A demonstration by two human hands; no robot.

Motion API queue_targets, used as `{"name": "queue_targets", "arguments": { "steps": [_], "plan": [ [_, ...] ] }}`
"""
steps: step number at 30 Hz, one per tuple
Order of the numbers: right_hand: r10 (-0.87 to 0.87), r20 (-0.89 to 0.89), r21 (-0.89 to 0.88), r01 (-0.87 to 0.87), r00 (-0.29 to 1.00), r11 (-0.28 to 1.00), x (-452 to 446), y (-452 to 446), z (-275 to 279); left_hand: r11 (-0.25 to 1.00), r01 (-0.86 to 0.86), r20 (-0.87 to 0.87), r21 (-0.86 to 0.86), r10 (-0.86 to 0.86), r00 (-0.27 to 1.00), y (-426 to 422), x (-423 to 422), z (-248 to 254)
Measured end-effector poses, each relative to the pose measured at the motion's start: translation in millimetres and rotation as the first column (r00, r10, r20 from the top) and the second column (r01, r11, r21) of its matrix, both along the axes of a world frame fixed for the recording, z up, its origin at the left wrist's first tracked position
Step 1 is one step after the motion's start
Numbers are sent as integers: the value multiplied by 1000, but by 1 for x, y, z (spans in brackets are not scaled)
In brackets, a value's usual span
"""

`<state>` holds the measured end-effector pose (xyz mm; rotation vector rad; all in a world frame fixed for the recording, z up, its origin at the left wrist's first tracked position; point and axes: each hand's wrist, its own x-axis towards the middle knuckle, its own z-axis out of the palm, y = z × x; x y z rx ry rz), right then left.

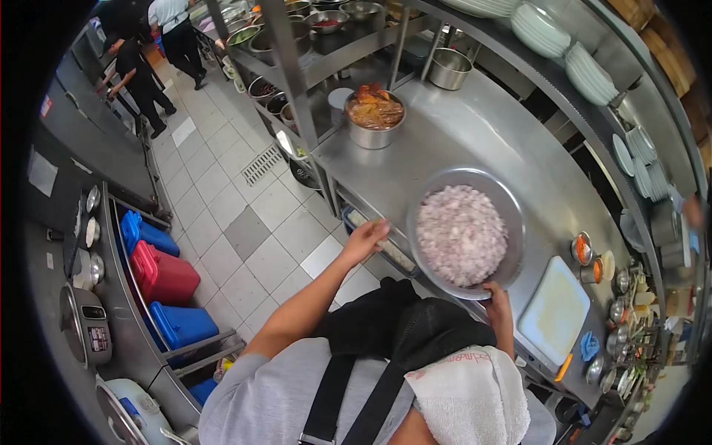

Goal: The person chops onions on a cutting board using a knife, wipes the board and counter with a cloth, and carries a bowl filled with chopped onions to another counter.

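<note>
A large steel bowl full of chopped pale pink onions is at the counter's near edge; whether it rests fully on the counter I cannot tell. My right hand grips its near rim, fingers partly hidden. Left of the bowl and apart from it is my left hand, its fingers curled together; what they hold, if anything, is unclear. Just beyond that hand, below the counter top, a container with whitish contents shows in part.
Behind the bowl stands a steel pot of orange-brown food. A white cutting board and an orange-handled knife lie to the right. Plates fill the shelf above. Two people are in the aisle at the far left.
</note>
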<state>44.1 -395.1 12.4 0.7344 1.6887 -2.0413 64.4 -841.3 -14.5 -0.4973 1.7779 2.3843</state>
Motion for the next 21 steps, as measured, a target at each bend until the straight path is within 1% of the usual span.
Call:
{"name": "queue_targets", "arguments": {
  "steps": [1,2,3,4,5,6,7,8,9,10,12,13,14,15,16,17,18,19,20,21],
  "plan": [
    [63,25,-1,-63,998,998,8,-10,-11,995,-54,24,83,52,998,-4,-5,17],
    [99,48,9,-100,994,995,14,-28,-15,993,-69,21,92,68,997,-13,-14,14],
    [138,71,18,-139,988,990,23,-51,-18,980,-145,-74,-134,136,988,-28,-21,4],
    [156,68,28,-158,985,987,34,-74,-17,909,-233,-177,-345,181,967,-47,-19,2],
    [233,56,99,-237,971,966,42,-96,-15,908,-251,-179,-334,201,963,-74,-10,-1],
    [308,46,165,-312,950,936,49,-118,-14,922,-202,-94,-331,181,979,-109,4,-1],
    [325,43,163,-328,945,931,63,-146,-13,932,-150,-6,-330,157,988,-142,23,-2],
    [300,-9,144,-296,954,944,77,-176,-5,938,-228,-93,-260,211,973,-163,38,-31],
    [278,-67,116,-269,958,956,85,-208,-2,908,-294,-121,-298,270,955,-179,68,-29],
    [363,-55,126,-354,930,927,83,-222,-22,867,-370,-163,-334,333,929,-196,96,-27],
    [512,7,69,-512,859,856,79,-267,-36,818,-460,-135,-346,442,887,-236,148,-29],
    [575,-9,43,-575,818,817,78,-300,-28,793,-513,-154,-328,491,857,-258,171,-32],
    [636,-26,20,-636,771,772,81,-331,-16,777,-550,-116,-307,543,832,-278,192,-37],
    [679,100,100,-687,727,720,81,-357,-7,739,-574,-80,-352,587,806,-299,213,-55],
    [746,203,103,-771,635,628,83,-388,-2,700,-594,-26,-397,638,769,-319,240,-56],
    [815,163,83,-830,557,551,85,-418,-3,654,-635,-24,-411,688,725,-331,269,-34],
    [847,107,97,-853,522,513,88,-452,-13,592,-671,-56,-447,730,681,-352,295,-52],
    [878,67,36,-880,474,473,89,-484,-20,562,-702,-43,-438,766,641,-368,320,-47],
    [904,76,-28,-905,421,424,91,-512,-36,522,-744,2,-416,819,574,-385,346,-58],
    [928,71,-88,-924,366,371,82,-551,-50,470,-770,-24,-432,847,531,-409,368,-81]
  ]
}}
